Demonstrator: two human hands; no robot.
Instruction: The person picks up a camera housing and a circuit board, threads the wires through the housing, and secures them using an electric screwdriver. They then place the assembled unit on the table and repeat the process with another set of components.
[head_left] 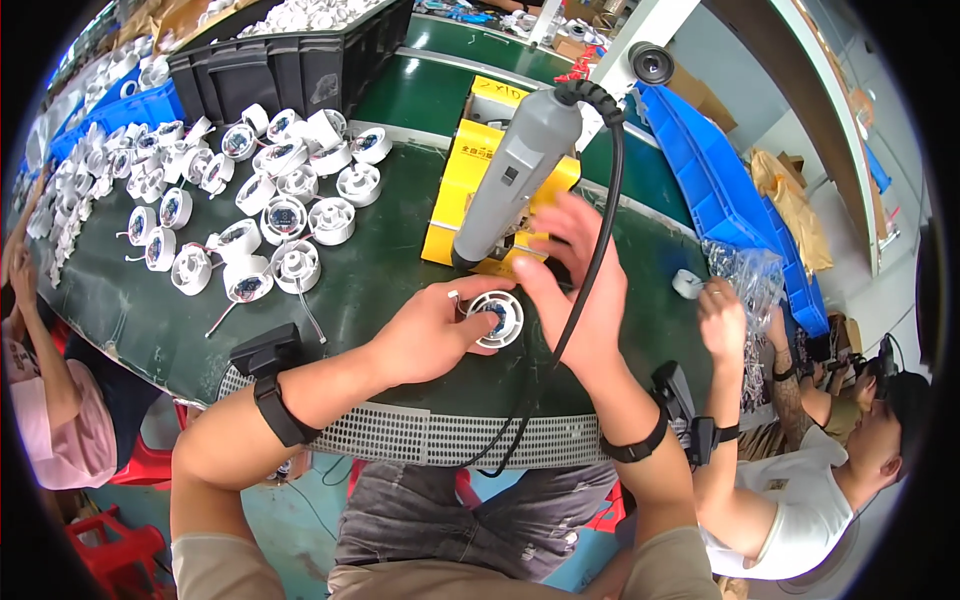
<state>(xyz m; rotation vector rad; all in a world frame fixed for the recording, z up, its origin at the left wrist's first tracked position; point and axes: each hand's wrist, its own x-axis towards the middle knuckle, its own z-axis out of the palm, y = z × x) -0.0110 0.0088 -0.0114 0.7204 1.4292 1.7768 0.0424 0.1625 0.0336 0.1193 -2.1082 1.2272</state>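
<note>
Your left hand (425,335) grasps the white housing (514,322) above the worktop (365,275), your right hand (585,285) loosely open; it looks light and stiff, its blue board (499,311) probably fragile, so hold the rim.

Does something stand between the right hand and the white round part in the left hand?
The left hand has its index finger along the upper edge of the white round part, partly in the way. Nothing else visible stands between; the black cable crosses the right hand in this view.
</note>
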